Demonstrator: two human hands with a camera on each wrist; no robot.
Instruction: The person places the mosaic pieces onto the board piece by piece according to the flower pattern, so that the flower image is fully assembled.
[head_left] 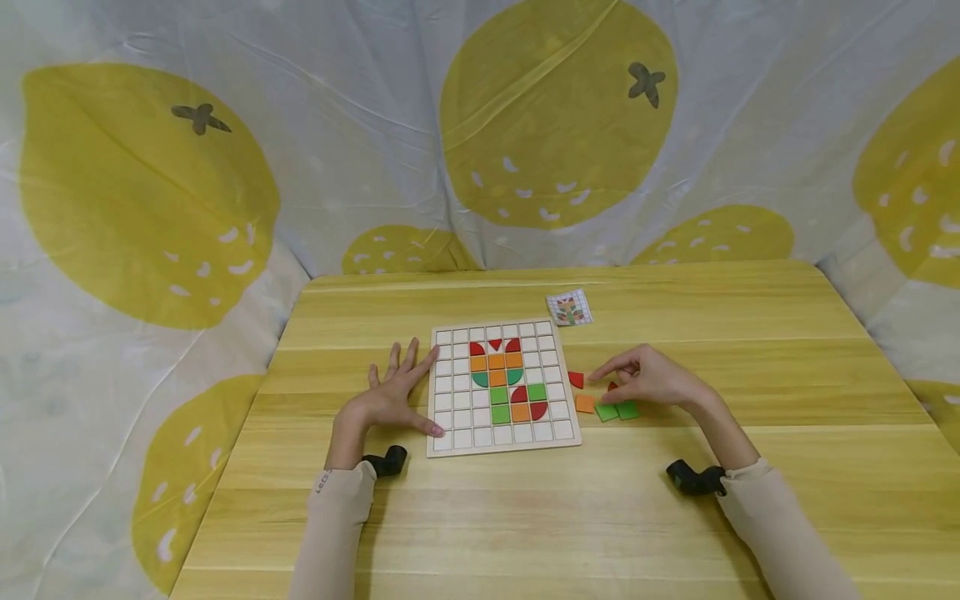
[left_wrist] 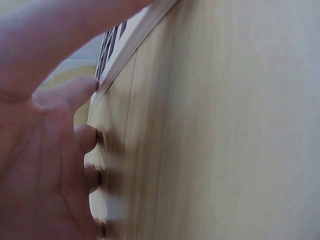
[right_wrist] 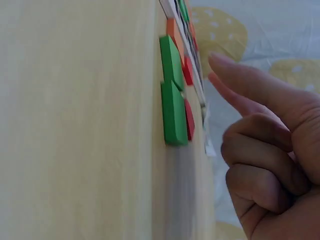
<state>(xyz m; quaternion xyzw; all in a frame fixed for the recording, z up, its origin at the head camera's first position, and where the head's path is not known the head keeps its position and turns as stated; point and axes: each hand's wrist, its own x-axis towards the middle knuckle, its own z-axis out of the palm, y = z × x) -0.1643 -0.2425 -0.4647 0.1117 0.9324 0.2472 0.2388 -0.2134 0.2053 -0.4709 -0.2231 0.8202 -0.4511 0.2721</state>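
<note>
A wooden grid board (head_left: 504, 451) lies on the table, with red, orange and green tiles set in its middle cells. My left hand (head_left: 390, 396) is spread at the board's left side, thumb and index fingertip at its edge. Over several loose tiles to the right of the board hovers my right hand (head_left: 656, 379), its thumb and index finger apart with nothing between them and the other fingers curled. Beneath and beside it lie an orange square (head_left: 585, 404), a red quarter-round (head_left: 575, 380) and two green squares (right_wrist: 174, 112). Another red piece (right_wrist: 189, 120) is partly hidden behind the green ones.
A small printed card (head_left: 570, 308) with a coloured grid pattern lies behind the board's far right corner. Black wrist devices (head_left: 693, 479) sit at both wrists. A lemon-print cloth (head_left: 360, 150) hangs behind the table (head_left: 555, 525).
</note>
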